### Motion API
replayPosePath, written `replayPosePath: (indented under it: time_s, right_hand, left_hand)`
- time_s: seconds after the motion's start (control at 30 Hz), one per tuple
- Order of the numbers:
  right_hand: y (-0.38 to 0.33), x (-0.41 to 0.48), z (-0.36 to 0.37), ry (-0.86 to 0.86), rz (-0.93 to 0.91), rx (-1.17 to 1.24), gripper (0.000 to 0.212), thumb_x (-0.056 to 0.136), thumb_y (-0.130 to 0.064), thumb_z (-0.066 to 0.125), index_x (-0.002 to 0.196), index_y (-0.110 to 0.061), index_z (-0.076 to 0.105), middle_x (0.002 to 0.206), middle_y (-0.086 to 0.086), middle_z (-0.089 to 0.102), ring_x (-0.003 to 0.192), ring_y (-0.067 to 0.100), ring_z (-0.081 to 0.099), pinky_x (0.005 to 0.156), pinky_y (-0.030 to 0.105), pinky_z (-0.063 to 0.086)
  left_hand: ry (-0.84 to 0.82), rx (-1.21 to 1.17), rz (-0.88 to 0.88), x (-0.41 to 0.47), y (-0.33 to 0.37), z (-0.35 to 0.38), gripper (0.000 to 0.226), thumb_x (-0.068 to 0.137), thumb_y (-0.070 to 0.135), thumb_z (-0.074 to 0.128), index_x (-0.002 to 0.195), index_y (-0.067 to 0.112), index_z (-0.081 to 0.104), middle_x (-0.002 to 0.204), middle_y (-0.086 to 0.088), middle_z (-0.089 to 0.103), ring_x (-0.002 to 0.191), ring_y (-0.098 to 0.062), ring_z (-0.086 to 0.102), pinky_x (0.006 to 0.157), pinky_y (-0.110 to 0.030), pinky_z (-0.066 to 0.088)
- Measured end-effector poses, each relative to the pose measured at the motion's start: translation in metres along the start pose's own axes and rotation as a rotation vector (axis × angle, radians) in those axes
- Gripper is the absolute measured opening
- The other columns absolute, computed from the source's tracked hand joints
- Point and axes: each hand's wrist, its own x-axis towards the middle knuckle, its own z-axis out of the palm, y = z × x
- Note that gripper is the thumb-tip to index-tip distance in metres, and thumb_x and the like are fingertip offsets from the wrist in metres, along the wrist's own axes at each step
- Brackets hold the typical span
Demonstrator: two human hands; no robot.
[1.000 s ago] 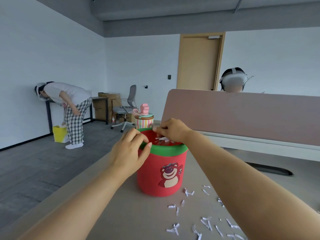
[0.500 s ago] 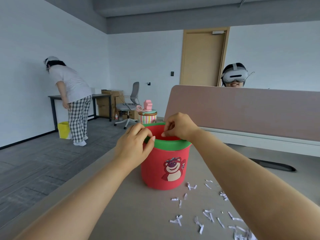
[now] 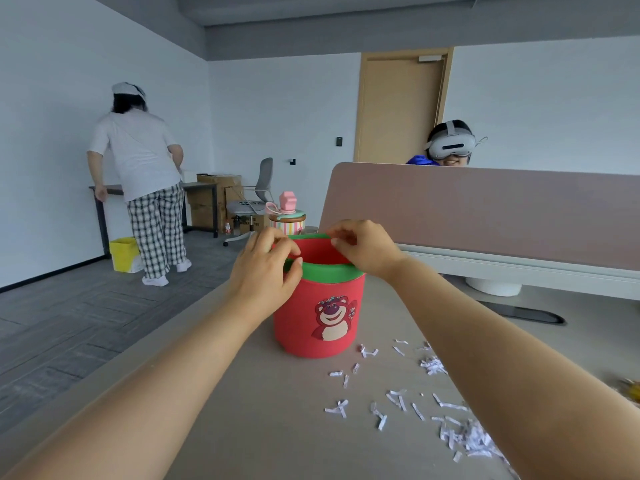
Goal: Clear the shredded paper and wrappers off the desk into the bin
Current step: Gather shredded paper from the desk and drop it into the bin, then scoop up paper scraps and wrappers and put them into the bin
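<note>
A red bin (image 3: 320,317) with a green rim and a bear picture stands on the grey desk (image 3: 277,427). My left hand (image 3: 266,271) is at the bin's left rim, thumb outside and fingers curled over the edge, pinching it. Just above the far right of the rim, my right hand (image 3: 363,247) has its fingertips pinched together, and I see no paper in them. White shredded paper (image 3: 398,403) lies scattered on the desk to the right of the bin, with a thicker heap (image 3: 474,441) under my right forearm. A yellow wrapper (image 3: 632,389) peeks in at the right edge.
A pink divider panel (image 3: 485,209) runs behind the bin, with a person in a headset behind it. A striped cup with a pink lid (image 3: 287,216) stands just past the bin. The desk's left edge drops to the floor, where a person stands by a yellow bin (image 3: 124,254).
My right hand rose from inside the bin to just above its rim, and the shreds at its fingertips are gone. The left hand stayed at the rim. The person at left straightened up.
</note>
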Motion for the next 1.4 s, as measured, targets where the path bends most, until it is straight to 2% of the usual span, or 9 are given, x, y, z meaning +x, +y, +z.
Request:
replayPosePath:
  time_s: [0.13, 0.27, 0.33, 0.47, 0.73, 0.97, 1.2, 1.3, 1.4]
  right_hand:
    - [0.029, -0.033, -0.014, 0.197, 0.038, 0.013, 0.025, 0.085, -0.005, 0.052, 0.107, -0.008, 0.063, 0.110, 0.011, 0.067, 0.097, 0.026, 0.060, 0.086, 0.028, 0.045]
    - [0.080, -0.081, -0.013, 0.088, 0.205, -0.111, 0.030, 0.087, -0.011, 0.051, 0.116, -0.010, 0.058, 0.121, 0.011, 0.062, 0.109, 0.027, 0.057, 0.095, 0.030, 0.042]
    - [0.105, -0.106, -0.003, -0.122, 0.296, -0.223, 0.040, 0.091, -0.022, 0.049, 0.130, -0.012, 0.046, 0.137, 0.010, 0.049, 0.123, 0.027, 0.048, 0.102, 0.028, 0.035]
    - [0.139, -0.142, 0.018, -0.378, 0.429, -0.305, 0.058, 0.095, -0.038, 0.035, 0.145, -0.016, 0.015, 0.157, 0.009, 0.009, 0.145, 0.028, 0.008, 0.119, 0.039, 0.010]
    - [0.184, -0.139, 0.023, -0.475, 0.527, -0.360, 0.057, 0.094, -0.051, 0.024, 0.145, -0.034, 0.004, 0.157, 0.000, -0.010, 0.144, 0.026, -0.013, 0.117, 0.047, -0.004]
    - [0.174, -0.151, 0.015, -0.609, 0.347, -0.201, 0.043, 0.098, -0.039, 0.023, 0.141, -0.037, 0.023, 0.157, -0.006, 0.009, 0.145, 0.015, 0.002, 0.120, 0.038, 0.001]
    - [0.125, -0.205, -0.021, -0.671, 0.350, -0.064, 0.042, 0.101, -0.022, 0.019, 0.141, -0.024, 0.030, 0.156, 0.000, 0.016, 0.144, 0.016, 0.014, 0.099, 0.003, 0.000]
    - [0.105, -0.231, -0.034, -0.702, 0.291, -0.085, 0.043, 0.099, -0.011, 0.022, 0.142, -0.017, 0.025, 0.155, 0.002, 0.019, 0.142, 0.017, 0.019, 0.113, 0.017, 0.008]
    - [0.090, -0.255, -0.048, -0.640, 0.360, 0.099, 0.038, 0.098, -0.013, 0.033, 0.135, -0.013, 0.042, 0.149, 0.000, 0.034, 0.135, 0.011, 0.032, 0.105, 0.007, 0.024]
  left_hand:
    - [0.052, -0.087, 0.195, -0.014, 0.027, 0.005, 0.011, 0.079, 0.021, 0.048, 0.083, 0.015, 0.056, 0.090, -0.005, 0.059, 0.085, -0.018, 0.051, 0.069, -0.034, 0.049]
    - [-0.322, -0.209, 0.278, -0.050, 0.057, 0.028, 0.032, 0.082, 0.036, 0.039, 0.099, 0.018, 0.058, 0.107, -0.002, 0.062, 0.102, -0.018, 0.057, 0.079, -0.036, 0.054]
    - [-0.683, -0.210, 0.169, -0.069, 0.068, 0.047, 0.058, 0.086, 0.051, 0.031, 0.132, 0.017, 0.042, 0.147, -0.002, 0.036, 0.136, -0.017, 0.034, 0.113, -0.033, 0.032]
    - [-1.022, -0.147, 0.062, -0.079, 0.081, 0.087, 0.073, 0.093, 0.052, 0.031, 0.147, 0.014, -0.002, 0.157, -0.001, -0.015, 0.144, -0.012, -0.014, 0.118, -0.029, -0.005]
    - [-1.152, -0.075, -0.030, -0.062, 0.098, 0.134, 0.075, 0.093, 0.054, 0.022, 0.145, 0.011, -0.013, 0.156, -0.011, -0.016, 0.145, -0.020, -0.014, 0.117, -0.031, -0.008]
    - [-1.164, -0.214, 0.017, -0.064, 0.111, 0.113, 0.065, 0.096, 0.045, 0.027, 0.147, 0.014, -0.001, 0.158, -0.003, -0.003, 0.146, -0.011, -0.002, 0.114, -0.020, -0.003]
    - [-1.233, -0.455, -0.080, -0.099, 0.129, 0.066, 0.073, 0.092, 0.050, 0.036, 0.146, 0.027, -0.008, 0.157, 0.014, 0.003, 0.143, -0.003, 0.006, 0.112, -0.020, 0.004]
    - [-1.245, -0.461, -0.051, -0.116, 0.139, 0.048, 0.077, 0.090, 0.053, 0.039, 0.145, 0.029, -0.010, 0.157, 0.015, 0.004, 0.143, -0.002, 0.008, 0.117, -0.024, 0.006]
    - [-1.264, -0.496, -0.006, -0.129, 0.149, 0.030, 0.089, 0.081, 0.063, 0.044, 0.143, 0.034, -0.012, 0.157, 0.013, 0.004, 0.143, -0.002, 0.008, 0.120, -0.029, 0.009]
